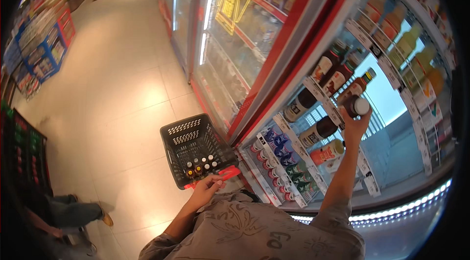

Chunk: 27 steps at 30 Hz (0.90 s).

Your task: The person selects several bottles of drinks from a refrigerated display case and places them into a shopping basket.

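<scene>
My right hand reaches into the lit drinks cooler and grips a dark bottle with a white cap. Beside it on the same shelf lean a brown bottle with a label and two darker bottles, one being the labelled bottle at the left. My left hand is closed around the red handle of a black plastic shopping basket. Several small bottles with white and yellow caps stand together at the basket's near end.
Below are shelves with dark-topped bottles, an orange-labelled bottle and rows of cans. A red-framed glass door borders the opening. Pale floor tiles stretch left, past blue display crates. Another person's leg shows lower left.
</scene>
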Each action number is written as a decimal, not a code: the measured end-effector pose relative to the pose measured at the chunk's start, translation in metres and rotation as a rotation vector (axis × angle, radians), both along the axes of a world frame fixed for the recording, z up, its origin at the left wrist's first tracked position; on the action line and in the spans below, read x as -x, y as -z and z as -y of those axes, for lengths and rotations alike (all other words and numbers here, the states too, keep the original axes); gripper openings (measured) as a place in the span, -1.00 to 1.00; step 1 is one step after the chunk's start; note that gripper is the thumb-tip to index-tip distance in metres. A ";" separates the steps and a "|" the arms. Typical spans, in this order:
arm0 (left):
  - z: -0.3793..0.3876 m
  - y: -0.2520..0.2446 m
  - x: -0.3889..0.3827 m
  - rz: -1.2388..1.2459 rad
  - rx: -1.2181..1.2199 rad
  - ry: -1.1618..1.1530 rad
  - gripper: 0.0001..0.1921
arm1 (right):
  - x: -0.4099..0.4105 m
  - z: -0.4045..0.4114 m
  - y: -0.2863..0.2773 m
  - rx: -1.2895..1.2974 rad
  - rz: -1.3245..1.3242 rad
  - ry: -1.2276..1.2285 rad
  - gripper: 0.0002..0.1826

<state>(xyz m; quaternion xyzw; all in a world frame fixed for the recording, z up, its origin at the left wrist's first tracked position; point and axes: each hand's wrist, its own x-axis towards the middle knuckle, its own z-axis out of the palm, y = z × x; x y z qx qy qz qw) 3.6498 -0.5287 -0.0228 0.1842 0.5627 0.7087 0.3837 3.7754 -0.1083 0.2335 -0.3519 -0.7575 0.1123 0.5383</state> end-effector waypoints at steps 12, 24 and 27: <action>0.001 -0.047 0.025 -0.390 0.063 0.069 -0.43 | 0.052 0.188 0.064 0.439 0.643 -0.931 -0.22; 0.009 -0.014 0.059 -0.581 0.320 -0.217 -0.20 | 0.157 0.232 0.174 0.617 0.836 -1.545 -0.31; 0.007 -0.001 0.070 -0.502 0.438 -0.274 -0.21 | 0.196 0.220 0.192 0.492 0.877 -1.566 -0.37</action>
